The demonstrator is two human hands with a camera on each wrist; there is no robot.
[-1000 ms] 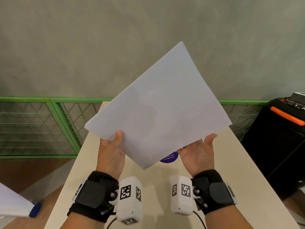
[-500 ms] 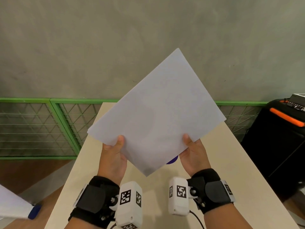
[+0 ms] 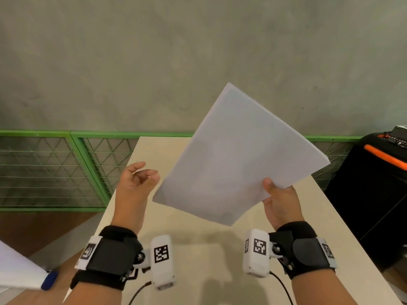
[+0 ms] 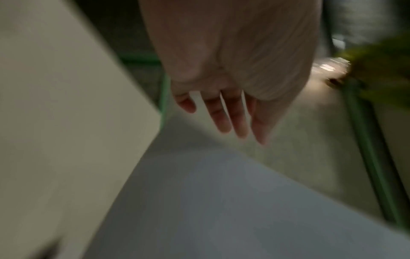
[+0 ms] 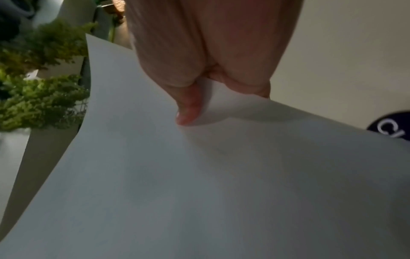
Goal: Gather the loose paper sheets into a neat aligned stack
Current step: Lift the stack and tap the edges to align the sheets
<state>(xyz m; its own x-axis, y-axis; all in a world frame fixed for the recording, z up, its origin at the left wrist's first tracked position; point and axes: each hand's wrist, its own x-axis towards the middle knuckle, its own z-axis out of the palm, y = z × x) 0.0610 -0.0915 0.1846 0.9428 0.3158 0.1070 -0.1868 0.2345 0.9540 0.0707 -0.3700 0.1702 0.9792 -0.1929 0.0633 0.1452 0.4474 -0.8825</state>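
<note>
A stack of white paper sheets (image 3: 237,159) hangs tilted in the air above the beige table (image 3: 198,256). My right hand (image 3: 277,194) pinches its lower right edge, thumb on top and fingers hidden beneath; the right wrist view shows the thumb (image 5: 188,112) pressed on the paper (image 5: 199,175). My left hand (image 3: 138,179) is off the paper, just left of its lower left corner, fingers loosely spread and holding nothing. In the left wrist view the blurred left hand (image 4: 221,113) hovers above the paper (image 4: 221,210).
A green mesh railing (image 3: 66,168) runs behind the table in front of a grey wall. A black case with orange trim (image 3: 374,194) stands at the right. More white paper with a blue object (image 3: 49,279) shows at the lower left. A dark round sticker (image 5: 392,126) lies on the table.
My left hand has let go of the stack and drawn away to the left. The stack has shifted right and turned, now held by the right hand alone.
</note>
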